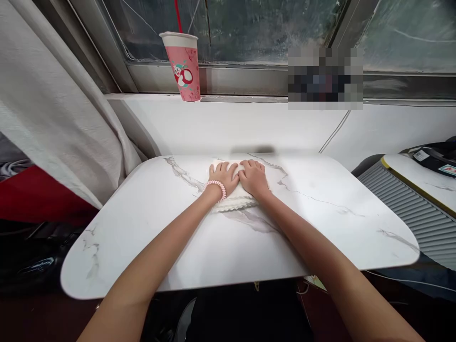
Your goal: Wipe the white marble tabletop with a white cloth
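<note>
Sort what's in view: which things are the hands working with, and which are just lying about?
In hand:
left hand and right hand, both flat on the folded white cloth
marble table under it

Lying about:
pink cup on the sill
curtain

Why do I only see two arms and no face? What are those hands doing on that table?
The camera sits on the person's head and looks forward and down, so you see what they see: their own two arms reaching out. There is only this one picture.

The left hand, with a pink coil band on its wrist, and the right hand lie flat, side by side, on a white folded cloth. They press on it rather than grip it. The cloth lies on a white marble-patterned table.

Behind the table, on the window ledge, stands a pink cup with a lid. A pale curtain hangs at the left.
</note>
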`<state>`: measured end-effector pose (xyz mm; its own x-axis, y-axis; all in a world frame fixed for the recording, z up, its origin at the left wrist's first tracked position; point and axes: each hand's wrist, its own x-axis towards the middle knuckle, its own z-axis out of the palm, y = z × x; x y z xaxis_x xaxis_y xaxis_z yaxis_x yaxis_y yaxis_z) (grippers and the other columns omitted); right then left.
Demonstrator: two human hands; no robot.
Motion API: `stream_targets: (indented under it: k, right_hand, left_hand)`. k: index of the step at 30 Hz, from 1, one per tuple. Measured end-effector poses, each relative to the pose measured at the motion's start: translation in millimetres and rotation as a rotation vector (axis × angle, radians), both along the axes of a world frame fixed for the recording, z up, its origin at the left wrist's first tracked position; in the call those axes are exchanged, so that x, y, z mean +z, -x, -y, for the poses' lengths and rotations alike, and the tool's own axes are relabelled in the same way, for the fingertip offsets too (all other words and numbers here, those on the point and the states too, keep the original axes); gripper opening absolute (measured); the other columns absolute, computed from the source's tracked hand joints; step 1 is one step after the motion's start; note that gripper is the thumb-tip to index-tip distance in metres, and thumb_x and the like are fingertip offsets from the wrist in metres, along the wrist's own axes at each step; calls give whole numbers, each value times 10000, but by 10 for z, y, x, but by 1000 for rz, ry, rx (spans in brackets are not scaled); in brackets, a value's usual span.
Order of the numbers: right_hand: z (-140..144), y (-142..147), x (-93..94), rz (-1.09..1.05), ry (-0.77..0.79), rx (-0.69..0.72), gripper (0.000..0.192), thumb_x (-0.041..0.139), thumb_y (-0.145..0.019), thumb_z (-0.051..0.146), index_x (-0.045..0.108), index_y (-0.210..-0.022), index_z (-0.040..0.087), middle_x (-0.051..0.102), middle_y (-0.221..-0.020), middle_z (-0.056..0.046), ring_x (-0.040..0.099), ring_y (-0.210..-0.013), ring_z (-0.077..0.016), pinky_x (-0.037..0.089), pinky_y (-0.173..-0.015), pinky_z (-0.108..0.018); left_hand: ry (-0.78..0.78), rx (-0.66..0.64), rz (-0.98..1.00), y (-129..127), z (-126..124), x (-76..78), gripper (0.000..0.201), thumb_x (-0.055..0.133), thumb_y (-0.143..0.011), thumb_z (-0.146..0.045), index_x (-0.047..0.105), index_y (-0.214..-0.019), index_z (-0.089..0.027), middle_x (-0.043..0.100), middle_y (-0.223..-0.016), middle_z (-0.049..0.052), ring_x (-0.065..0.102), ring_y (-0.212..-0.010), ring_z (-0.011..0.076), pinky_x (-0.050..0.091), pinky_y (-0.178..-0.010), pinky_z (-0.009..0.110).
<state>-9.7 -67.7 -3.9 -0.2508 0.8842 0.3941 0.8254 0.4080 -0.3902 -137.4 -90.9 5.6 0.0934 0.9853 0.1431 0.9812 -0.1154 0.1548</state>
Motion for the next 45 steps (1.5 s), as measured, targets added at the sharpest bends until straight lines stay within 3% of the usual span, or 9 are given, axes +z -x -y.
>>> stream_targets:
  k: [11, 20, 25, 30, 37, 45]
  right_hand:
    - [-734, 271, -3, -18, 8, -24, 320, 402, -896, 184, 634, -1115, 158, 659, -1148, -134, 534, -1133, -292, 323, -1042, -436]
    - [-896, 341, -26, 22, -23, 21, 356, 409, -876, 168, 632, -1152, 147, 672, -1157, -136, 543, -1136, -293, 341, -1026, -425]
    - [-741, 325, -45, -9, -58, 98, 369, 415, -856, 154, 644, -1145, 137, 680, -1178, -133, 548, -1159, -285, 333, -1050, -416]
    - [-408, 288, -38, -21, -33, 143, 392, 436, -852, 170, 631, -1184, 102, 672, -1214, -147, 549, -1192, -279, 329, -1081, -413]
    - [253, 265, -30, 74, 44, 145, 456, 419, -932, 268, 532, -1352, 133, 468, -1497, -146, 349, -1426, -283, 144, -1193, -523]
    - [1122, 326, -51, 40, 20, 150, 441, 436, -941, 287, 523, -1348, 142, 477, -1483, -162, 357, -1413, -318, 185, -1181, -558]
  left_hand:
    - [-29, 20, 81, 251, -714, -5, 465, 311, -961, -399, 506, -1367, -285, 517, -1440, 75, 410, -1364, 251, 204, -1179, 537]
    - [-43, 113, 103, 341, -750, -15, 558, 319, -958, -421, 405, -1454, -181, 459, -1499, 115, 382, -1400, 245, 191, -1204, 452]
    - [-40, 145, 46, 297, -531, -17, 529, 297, -970, -385, 436, -1431, -165, 459, -1499, 129, 370, -1409, 239, 185, -1202, 485]
    - [4, 133, -14, 274, -204, 32, 542, 277, -985, -377, 400, -1460, -148, 416, -1533, 139, 342, -1431, 248, 175, -1201, 508]
    - [38, 56, -91, 295, 369, 72, 551, 251, -983, -316, 366, -1491, -137, 379, -1558, 148, 314, -1451, 255, 180, -1200, 505]
    - [57, 10, -151, 399, 1165, 62, 565, 243, -969, -300, 381, -1490, -130, 380, -1560, 147, 317, -1453, 266, 187, -1204, 505]
